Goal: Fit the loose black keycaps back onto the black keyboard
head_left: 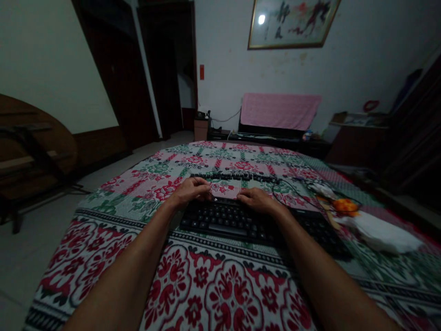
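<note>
A black keyboard lies on a surface covered with a red, white and green floral cloth. My left hand and my right hand rest at the keyboard's far edge, fingers curled. Between them they pinch the two ends of a flat pinkish piece; the dim light hides what it is. Just beyond it, a dark strip that looks like a row of black keys lies on the cloth.
A black cable loops right of the hands. An orange object and a white cloth lie at the right. Behind stand a low cabinet under a pink cover, a framed picture and a dark doorway.
</note>
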`<state>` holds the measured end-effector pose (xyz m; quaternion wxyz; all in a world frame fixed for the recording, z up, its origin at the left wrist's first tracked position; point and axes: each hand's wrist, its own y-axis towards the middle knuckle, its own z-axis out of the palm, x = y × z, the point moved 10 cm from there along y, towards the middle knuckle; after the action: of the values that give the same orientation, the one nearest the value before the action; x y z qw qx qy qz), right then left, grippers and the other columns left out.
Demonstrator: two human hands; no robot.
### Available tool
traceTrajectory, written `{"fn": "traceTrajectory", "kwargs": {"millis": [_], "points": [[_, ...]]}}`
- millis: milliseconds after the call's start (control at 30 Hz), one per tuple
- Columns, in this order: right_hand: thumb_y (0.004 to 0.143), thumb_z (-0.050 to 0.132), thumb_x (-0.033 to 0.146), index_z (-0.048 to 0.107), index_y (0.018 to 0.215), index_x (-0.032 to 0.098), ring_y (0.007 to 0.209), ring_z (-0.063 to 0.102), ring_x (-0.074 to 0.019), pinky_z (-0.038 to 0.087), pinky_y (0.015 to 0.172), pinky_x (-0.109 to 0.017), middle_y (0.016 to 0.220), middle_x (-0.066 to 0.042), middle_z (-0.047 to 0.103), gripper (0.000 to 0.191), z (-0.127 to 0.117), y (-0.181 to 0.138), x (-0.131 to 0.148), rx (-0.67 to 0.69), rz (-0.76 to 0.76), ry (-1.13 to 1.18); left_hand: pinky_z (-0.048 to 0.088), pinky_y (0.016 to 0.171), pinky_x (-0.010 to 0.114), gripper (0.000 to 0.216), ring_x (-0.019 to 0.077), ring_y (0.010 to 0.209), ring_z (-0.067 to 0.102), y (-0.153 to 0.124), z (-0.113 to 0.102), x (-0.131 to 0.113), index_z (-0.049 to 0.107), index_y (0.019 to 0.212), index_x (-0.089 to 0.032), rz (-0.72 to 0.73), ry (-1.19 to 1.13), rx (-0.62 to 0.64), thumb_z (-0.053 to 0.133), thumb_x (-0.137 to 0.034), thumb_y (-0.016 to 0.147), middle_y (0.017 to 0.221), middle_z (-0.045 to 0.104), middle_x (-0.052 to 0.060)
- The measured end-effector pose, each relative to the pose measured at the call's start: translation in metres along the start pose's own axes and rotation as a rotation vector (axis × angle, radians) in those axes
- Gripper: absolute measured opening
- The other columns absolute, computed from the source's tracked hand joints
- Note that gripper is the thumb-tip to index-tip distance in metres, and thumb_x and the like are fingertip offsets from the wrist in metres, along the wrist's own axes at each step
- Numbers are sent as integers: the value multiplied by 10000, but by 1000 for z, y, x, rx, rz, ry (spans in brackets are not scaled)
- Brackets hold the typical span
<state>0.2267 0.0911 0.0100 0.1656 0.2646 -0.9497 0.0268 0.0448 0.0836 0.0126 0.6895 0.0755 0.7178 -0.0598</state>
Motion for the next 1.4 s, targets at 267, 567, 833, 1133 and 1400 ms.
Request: {"fn": "traceTrajectory", "kwargs": {"millis": [267,567,833,1133,1400], "points": [[848,398,319,694,871,164,750,597,-154,374,654,-210,848,-57,690,334,0,-4,-3,-66,26,24,411,420,158,138,131,522,621,-3,20,-2,614,684,-135,-19,97,55,700,-221,617,598,666,62],[845,418,340,698,871,180,763,600,-157,382,653,-206,860,-48,698,323,1,-3,-6,-74,33,29,354,344,169,140,121,380,542,-1,22,0,588,595,-160,-68,271,-63,707,-234,590,469,607,15],[820,464,331,698,928,184,810,604,-157,394,673,-205,905,-40,700,297,4,-5,6,-19,-31,77,233,320,170,157,100,303,443,-1,21,-8,563,536,-176,-31,551,-167,652,-271,625,350,503,-18],[799,469,272,723,877,187,776,611,-148,375,627,-196,853,-34,713,280,13,6,-13,-61,130,30,263,351,181,163,121,360,499,0,22,-10,564,569,-174,-19,686,-179,595,-304,661,395,526,-4],[796,466,250,719,773,182,697,589,-136,346,597,-208,745,-28,694,264,12,16,3,-84,87,0,342,416,186,197,118,432,540,2,9,-9,621,725,-159,-83,813,-165,540,-335,689,461,565,-13]]}}
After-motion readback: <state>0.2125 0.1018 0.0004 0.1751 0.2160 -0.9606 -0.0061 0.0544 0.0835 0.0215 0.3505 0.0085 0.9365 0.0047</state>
